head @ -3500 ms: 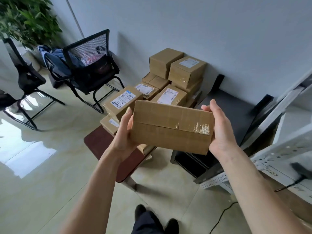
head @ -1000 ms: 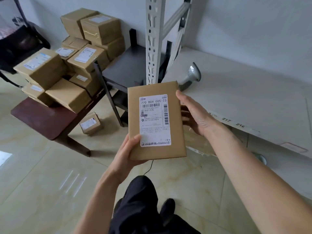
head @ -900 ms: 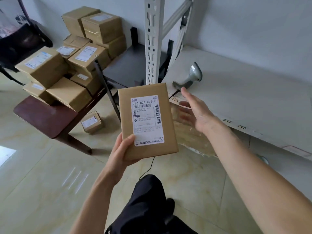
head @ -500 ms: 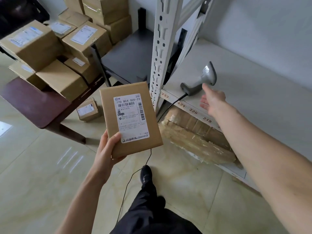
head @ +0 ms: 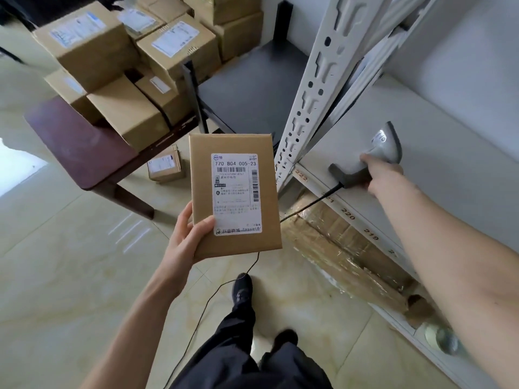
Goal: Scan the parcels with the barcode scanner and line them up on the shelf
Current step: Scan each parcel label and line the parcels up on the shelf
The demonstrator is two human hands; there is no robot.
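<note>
My left hand (head: 186, 237) grips the lower left corner of a flat brown parcel (head: 202, 192), held upright with its white barcode label facing me. On the white shelf (head: 449, 169) to the right lies a grey barcode scanner (head: 382, 147), and my right hand (head: 377, 175) has closed round its handle. Its black cable (head: 309, 204) runs off the shelf edge and down to the floor behind the parcel. Several more brown parcels (head: 123, 77) are stacked on a dark red table (head: 81, 147) at the upper left.
A white perforated shelf post (head: 309, 88) stands just right of the held parcel. A small box (head: 164, 167) lies on the floor under the table. Wrapped cardboard (head: 345, 248) fills the space below the shelf. A dark grey surface (head: 252, 91) sits behind. My feet (head: 243, 290) are on the tiles.
I turned from the parcel stack toward the shelf. My right hand let go of the parcel, reached to the shelf and took hold of the scanner handle. My left hand kept the parcel.
</note>
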